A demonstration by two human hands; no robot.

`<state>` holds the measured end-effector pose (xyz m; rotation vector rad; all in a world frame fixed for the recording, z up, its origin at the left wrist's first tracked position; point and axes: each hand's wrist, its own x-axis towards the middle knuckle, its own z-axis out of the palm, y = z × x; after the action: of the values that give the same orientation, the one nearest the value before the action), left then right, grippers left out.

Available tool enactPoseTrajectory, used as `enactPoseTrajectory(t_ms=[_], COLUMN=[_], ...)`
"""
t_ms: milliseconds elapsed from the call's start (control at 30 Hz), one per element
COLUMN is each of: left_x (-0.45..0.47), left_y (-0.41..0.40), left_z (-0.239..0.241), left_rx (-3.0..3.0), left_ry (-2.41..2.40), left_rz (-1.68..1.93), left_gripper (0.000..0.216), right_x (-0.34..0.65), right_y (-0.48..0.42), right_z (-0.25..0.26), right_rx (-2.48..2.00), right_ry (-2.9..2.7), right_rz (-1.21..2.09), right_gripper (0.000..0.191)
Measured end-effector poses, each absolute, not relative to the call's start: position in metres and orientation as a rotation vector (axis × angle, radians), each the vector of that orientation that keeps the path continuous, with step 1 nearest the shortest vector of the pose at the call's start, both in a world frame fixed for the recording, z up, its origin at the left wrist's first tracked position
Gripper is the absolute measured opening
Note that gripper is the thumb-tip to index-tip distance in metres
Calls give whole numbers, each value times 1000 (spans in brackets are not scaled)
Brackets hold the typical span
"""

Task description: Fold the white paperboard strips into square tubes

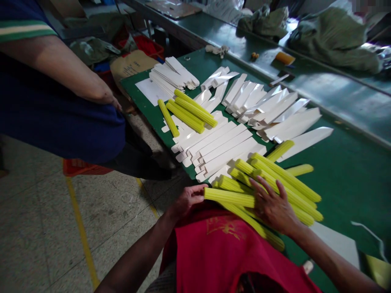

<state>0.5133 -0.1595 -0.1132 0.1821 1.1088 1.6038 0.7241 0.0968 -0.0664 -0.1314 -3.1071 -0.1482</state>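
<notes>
At the near edge of the table, a yellow-green ribbed tube [229, 197] lies crosswise between my hands. My left hand [187, 200] has its fingers and thumb closed at the tube's left end. My right hand [275, 205] rests over a pile of similar tubes [288, 179] with its fingers spread, and it covers the first tube's right end. Just beyond the pile lies a row of narrow white cartons [224, 144] with end flaps showing. Three more yellow-green tubes [195, 108] sit across the cartons farther left.
More white cartons [271, 103] and flat white card pieces [174, 73] cover the far part of the green table [351, 171]. A person in dark blue [61, 118] stands at the left. A metal-edged bench [324, 89] carries green sacks [332, 38] and an orange roll [284, 58].
</notes>
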Motion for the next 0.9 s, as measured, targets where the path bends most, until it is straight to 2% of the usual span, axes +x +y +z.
enactPoseTrajectory(t_ms=[100, 200, 333, 467, 633, 800, 900], left_x=[513, 508, 499, 491, 480, 480, 482], left_y=[-158, -148, -123, -99, -84, -79, -78], left_z=[-110, -120, -144, -152, -145, -144, -139], left_rx=[273, 385, 581, 875, 1155, 1189, 1176], left_ry=[1131, 1252, 1537, 1726, 1744, 1782, 1770], left_rz=[1596, 1589, 1452, 1233, 947, 894, 922], left_gripper=[65, 68, 59, 48, 28, 25, 24], right_x=[740, 766, 804, 820, 809, 801, 801], right_y=[94, 97, 109, 116, 101, 98, 110], right_z=[-62, -69, -96, -121, -127, -126, -125], right_rx=[-198, -287, -652, -782, -776, -799, -825], right_ry=[-3112, -3128, -2950, -2926, -2944, -2951, -2984], right_rz=[-60, 179, 425, 350, 65, -213, -128], right_gripper=[29, 29, 29, 32, 44, 49, 49])
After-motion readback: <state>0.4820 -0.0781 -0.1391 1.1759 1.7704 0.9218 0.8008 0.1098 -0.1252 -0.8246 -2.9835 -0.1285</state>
